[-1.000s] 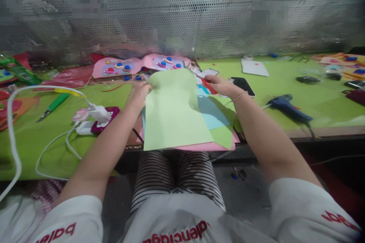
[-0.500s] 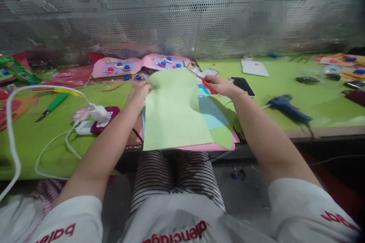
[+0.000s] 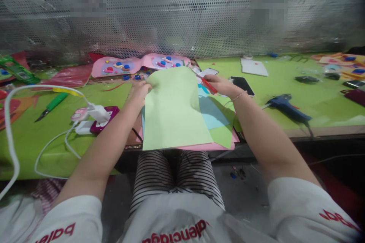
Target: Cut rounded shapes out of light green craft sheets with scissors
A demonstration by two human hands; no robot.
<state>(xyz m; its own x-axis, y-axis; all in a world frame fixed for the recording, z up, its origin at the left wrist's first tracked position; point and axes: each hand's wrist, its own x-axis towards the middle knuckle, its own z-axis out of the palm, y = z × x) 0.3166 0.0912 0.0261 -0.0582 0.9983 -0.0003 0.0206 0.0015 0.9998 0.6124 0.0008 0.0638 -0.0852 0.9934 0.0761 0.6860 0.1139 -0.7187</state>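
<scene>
Far left, green bottle-like pack (image 3: pixel 21 71) lies on the green surface (image 3: pixel 27 148), near side of it a green-handled knife (image 3: pixel 54 102), blade pointing down-left. White cable (image 3: pixel 16 163) loops up to a white adapter (image 3: pixel 99 113) plugged into a purple power strip (image 3: pixel 114 112). Farther back, pink cutout (image 3: pixel 98 69) with small colored raised shapes. Left hand (image 3: pixel 140 93) pinches the upper left edge of the pale green sheet (image 3: pixel 173 110); sheet sits center, in front of the person, slightly curved near the top, lower edge at the surface's front edge. Under it, sticking out right: blue sheet (image 3: pixel 213 112), brighter green sheet (image 3: pixel 225 138), pink sheet (image 3: pixel 209 147). Right hand (image 3: pixel 219 84) grips red-handled scissors (image 3: pixel 210 84), tips at the sheet's upper right corner; can't tell if blades are into the paper. Dark-screened phone (image 3: pixel 242 85) just beyond that hand, white card (image 3: pixel 254 67) behind. Blue glue gun (image 3: pixel 289 108) right of the right forearm. Far right, orange-yellow cutouts (image 3: pixel 340 60).
</scene>
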